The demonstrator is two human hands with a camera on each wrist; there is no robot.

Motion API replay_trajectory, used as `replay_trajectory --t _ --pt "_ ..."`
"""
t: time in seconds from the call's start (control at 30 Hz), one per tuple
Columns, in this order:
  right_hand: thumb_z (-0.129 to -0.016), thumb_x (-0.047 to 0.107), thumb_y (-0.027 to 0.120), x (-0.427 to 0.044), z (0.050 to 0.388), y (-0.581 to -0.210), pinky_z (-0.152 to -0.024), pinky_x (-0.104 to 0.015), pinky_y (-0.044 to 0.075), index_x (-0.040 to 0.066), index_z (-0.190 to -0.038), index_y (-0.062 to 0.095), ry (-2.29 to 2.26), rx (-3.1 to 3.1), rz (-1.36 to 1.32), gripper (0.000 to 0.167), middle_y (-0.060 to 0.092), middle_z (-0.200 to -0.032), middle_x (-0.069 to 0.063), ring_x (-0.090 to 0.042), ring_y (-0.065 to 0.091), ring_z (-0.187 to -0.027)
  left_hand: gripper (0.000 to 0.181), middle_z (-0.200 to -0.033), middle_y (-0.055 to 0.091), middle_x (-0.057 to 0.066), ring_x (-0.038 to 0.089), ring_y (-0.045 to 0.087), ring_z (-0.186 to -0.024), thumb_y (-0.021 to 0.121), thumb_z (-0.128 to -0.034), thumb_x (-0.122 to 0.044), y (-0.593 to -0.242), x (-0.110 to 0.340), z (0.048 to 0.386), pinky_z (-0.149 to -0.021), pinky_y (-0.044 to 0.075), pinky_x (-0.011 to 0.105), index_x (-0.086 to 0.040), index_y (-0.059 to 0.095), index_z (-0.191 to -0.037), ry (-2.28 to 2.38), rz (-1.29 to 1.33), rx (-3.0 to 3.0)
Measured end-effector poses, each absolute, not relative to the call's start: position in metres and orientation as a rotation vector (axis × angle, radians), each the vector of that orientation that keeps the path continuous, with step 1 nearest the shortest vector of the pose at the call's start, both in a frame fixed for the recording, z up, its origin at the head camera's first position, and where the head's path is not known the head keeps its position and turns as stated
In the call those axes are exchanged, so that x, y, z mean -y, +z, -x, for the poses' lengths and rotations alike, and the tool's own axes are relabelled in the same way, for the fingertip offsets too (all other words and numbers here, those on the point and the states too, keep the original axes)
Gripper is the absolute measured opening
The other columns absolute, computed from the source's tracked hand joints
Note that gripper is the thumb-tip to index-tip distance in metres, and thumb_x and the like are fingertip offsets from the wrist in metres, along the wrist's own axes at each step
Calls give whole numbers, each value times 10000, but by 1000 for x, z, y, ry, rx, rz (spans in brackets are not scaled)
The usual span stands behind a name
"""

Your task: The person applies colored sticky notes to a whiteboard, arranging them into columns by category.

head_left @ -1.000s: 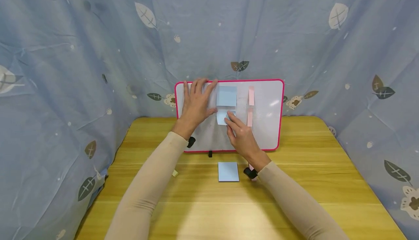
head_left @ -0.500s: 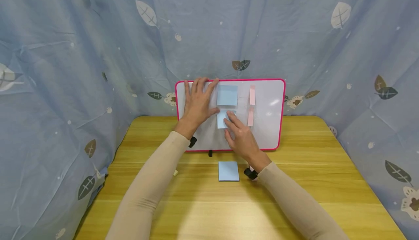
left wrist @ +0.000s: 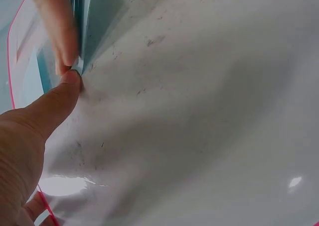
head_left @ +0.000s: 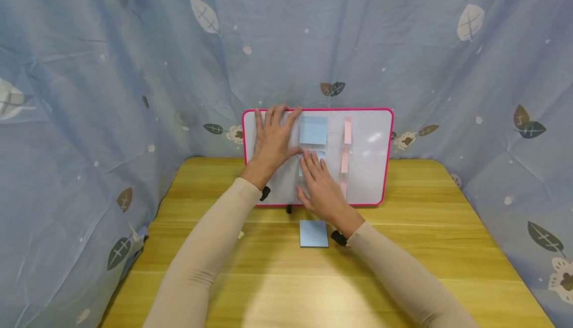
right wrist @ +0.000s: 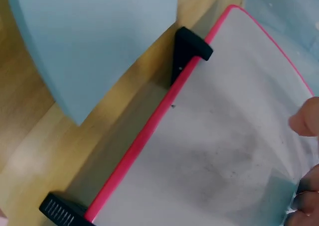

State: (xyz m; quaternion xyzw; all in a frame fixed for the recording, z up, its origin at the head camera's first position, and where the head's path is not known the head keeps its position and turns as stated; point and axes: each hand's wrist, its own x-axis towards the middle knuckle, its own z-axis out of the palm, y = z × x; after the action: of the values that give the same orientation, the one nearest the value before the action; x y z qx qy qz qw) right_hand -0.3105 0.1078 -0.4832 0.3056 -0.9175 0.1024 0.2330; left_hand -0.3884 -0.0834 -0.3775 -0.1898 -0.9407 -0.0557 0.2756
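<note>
We see a white board (head_left: 369, 169) with a pink rim that stands up on the desk (head_left: 447, 228). The left grip (head_left: 270, 144) is spread wide on it, with its fingertips at the top of the rim and its thumb by the side of the low note (head_left: 320, 154). That blue note is on the board, under the fingers of the right grip (head_left: 322, 191), which lie almost straight, with the thumb held apart. In the left wrist view, we see the left thumb tip right by the right fingers. Just above the right fingers is the top note (head_left: 313, 130), blue too. To the right of the right fingers we see three pink strips in a column: the high strip (head_left: 347, 130), the middle strip (head_left: 344, 160) and the last strip (head_left: 343, 188), which is partly hidden by the right grip. Below the right grip, a blue pad (head_left: 314, 233) lies flat on the desk. A black foot (head_left: 288, 209) is at the low rim, below and between both grips. A little yellow bit (head_left: 241, 235) shows beside the left sleeve (head_left: 224, 233), below the left grip. Behind both grips hangs a blue curtain (head_left: 268, 30) with leaves and flowers.
</note>
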Motion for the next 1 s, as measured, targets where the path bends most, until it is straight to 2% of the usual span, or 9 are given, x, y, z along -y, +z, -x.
replay_trajectory --t 0.23,0.57,0.73,1.0 --pt "-1162 392 710 -106 312 -482 -1474 -633 242 -52 -1831 211 44 2647 -742 945 127 -1956 -218 -402 191 -1836 1204 -1777 449 135 390 365 -1709 1026 -851 -605 -375 84 390 -1444 153 789 -321 367 -1818 -142 520 2527" --pt "-1170 461 672 -122 307 -483 -1495 -650 129 1 -1860 107 25 2742 -603 1004 44 -1977 -155 -347 121 -1857 1167 -1742 478 145 397 403 -1672 1059 -837 -536 -376 87 391 -1419 195 820 -293 426 -1787 -200 558 2519" --pt "-1170 474 650 -138 307 -481 -1496 -664 85 19 -1866 99 -18 2761 -535 998 10 -1982 -131 -365 56 -1862 1168 -1732 483 146 401 407 -1658 1065 -835 -517 -375 87 391 -1421 168 826 -287 426 -1785 -209 569 2509" --pt "-1153 452 689 -144 306 -480 -1483 -700 119 10 -1860 155 -18 2725 -527 990 52 -1983 -130 -398 71 -1859 1174 -1758 462 150 400 391 -1681 1036 -861 -539 -376 87 391 -1425 147 822 -298 387 -1808 -186 570 2516"
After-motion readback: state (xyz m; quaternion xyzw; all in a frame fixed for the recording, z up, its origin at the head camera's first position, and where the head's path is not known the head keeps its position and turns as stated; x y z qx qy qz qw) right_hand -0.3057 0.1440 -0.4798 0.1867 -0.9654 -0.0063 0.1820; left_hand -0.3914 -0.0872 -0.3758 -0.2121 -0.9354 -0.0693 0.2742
